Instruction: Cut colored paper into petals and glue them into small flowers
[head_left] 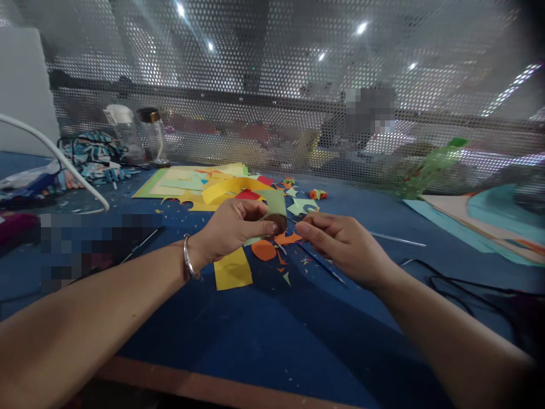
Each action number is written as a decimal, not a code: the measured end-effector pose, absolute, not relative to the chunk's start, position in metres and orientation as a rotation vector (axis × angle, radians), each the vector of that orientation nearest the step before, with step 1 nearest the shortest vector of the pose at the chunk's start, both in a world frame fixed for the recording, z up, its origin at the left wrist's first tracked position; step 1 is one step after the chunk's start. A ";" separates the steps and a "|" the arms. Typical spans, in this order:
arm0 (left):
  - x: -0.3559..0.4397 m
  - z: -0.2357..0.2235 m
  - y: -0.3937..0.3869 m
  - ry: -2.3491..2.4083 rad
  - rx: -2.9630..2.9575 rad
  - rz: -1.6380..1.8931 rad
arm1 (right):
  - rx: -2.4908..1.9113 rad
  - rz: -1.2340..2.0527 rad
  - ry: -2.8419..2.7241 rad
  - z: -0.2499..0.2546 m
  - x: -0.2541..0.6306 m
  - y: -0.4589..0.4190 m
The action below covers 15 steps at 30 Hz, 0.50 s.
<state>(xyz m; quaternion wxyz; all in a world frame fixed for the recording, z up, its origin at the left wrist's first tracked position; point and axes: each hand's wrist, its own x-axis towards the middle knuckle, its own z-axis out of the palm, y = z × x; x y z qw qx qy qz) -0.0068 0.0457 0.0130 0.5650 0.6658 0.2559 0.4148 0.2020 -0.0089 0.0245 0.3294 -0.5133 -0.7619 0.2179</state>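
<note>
My left hand [236,230], with a silver bracelet at the wrist, pinches a piece of pale green paper [276,201] between thumb and fingers. Close to its right, my right hand [344,241] is closed around a thin, dark-tipped tool [291,220]; its kind is mostly hidden by the fingers. The tip points at the green paper, but I cannot tell whether they touch. Below the hands lie a yellow paper square [233,271], an orange paper disc [263,250] and a slim blue pen-like stick [326,267].
Cut paper sheets [170,182] and scraps [302,205] lie behind the hands. Two bottles [151,136] stand at the back left, with a white cable [55,150] nearby. A green bottle [434,167], paper sheets [451,224] and a black cord [451,278] are on the right.
</note>
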 end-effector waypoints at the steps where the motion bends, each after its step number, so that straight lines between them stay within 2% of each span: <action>1: -0.007 0.013 0.046 0.608 1.568 0.982 | -1.343 0.562 -2.011 0.025 0.202 -0.009; 15: -0.011 0.014 0.048 0.644 1.678 0.888 | -1.344 0.515 -2.085 0.026 0.205 -0.007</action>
